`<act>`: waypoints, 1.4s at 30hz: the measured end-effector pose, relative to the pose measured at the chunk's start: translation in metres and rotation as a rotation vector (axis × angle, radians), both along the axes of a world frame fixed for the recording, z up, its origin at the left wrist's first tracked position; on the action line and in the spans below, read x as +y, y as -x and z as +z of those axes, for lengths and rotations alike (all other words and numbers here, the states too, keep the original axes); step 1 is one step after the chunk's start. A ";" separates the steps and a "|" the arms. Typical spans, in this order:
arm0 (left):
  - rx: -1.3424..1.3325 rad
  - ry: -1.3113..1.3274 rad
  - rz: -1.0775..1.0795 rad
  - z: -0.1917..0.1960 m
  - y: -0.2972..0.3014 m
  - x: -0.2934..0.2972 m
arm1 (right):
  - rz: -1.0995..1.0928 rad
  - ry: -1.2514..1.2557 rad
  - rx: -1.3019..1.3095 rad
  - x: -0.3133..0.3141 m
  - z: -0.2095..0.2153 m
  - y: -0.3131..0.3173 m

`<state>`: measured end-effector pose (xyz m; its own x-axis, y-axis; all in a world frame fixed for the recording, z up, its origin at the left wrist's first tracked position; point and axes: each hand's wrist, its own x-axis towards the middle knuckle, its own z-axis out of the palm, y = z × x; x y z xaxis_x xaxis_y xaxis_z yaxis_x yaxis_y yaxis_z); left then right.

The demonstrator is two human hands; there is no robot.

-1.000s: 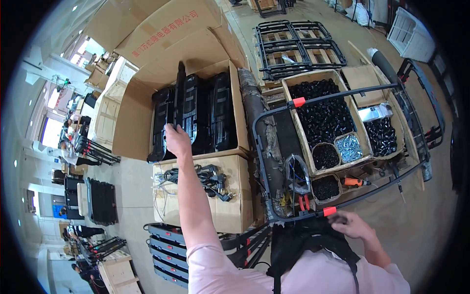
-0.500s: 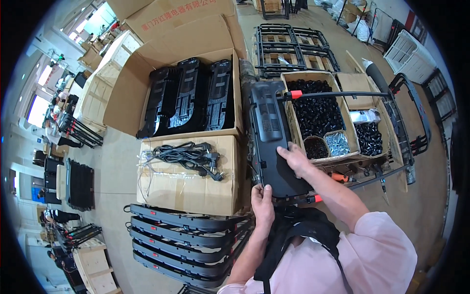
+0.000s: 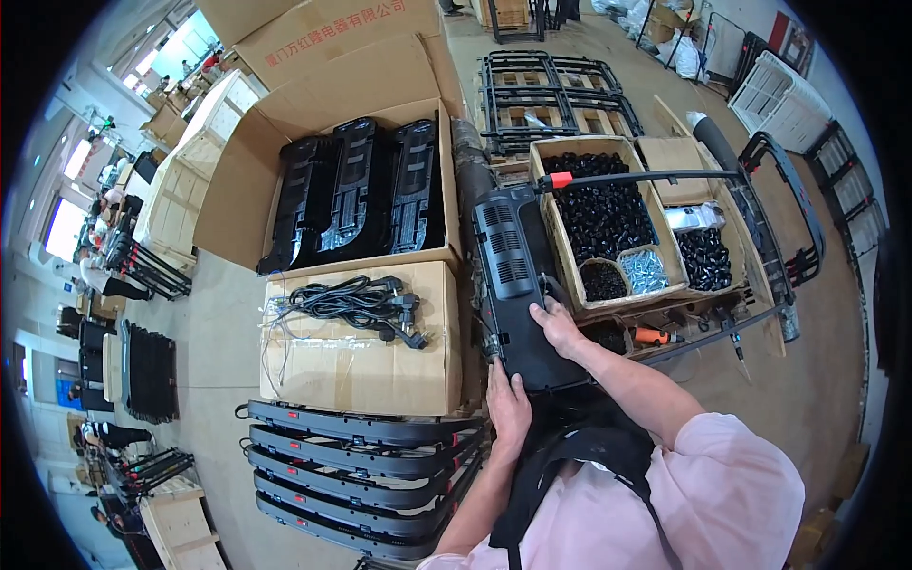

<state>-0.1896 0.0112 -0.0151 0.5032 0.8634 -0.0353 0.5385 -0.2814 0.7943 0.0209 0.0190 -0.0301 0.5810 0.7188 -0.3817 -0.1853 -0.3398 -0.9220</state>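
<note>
A long black plastic cover (image 3: 528, 328) with a vented grille at its far part lies in front of me, over a black frame (image 3: 655, 178) with a red end piece. My right hand (image 3: 560, 332) is closed on its right side, thumb on top and the fingers at the far edge. At the near left edge, my left hand (image 3: 508, 404) has its fingers along the side and its thumb by the top face. What lies beneath the cover is hidden.
On the right, a cardboard box (image 3: 627, 309) holds black plastic parts and silver screws (image 3: 644, 273). An orange-handled tool (image 3: 655, 336) lies below it. Left are an open carton (image 3: 223, 204) of black covers, a cable bundle (image 3: 347, 302) and stacked curved black parts (image 3: 356, 465).
The cover has shifted toward me and turned, showing more of its grille. My left hand has changed from a pinch at the near corner to straighter fingers along the left edge.
</note>
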 end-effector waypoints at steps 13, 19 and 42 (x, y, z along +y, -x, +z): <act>0.000 -0.159 0.092 0.021 -0.027 0.003 | 0.149 0.081 -0.084 -0.042 0.016 -0.080; -0.020 -0.120 -0.395 0.072 -0.157 0.000 | 0.041 0.005 0.105 -0.195 0.109 -0.175; 0.807 -0.179 -1.373 -0.124 -0.279 -0.050 | -0.584 0.090 0.553 -0.316 -0.156 -0.136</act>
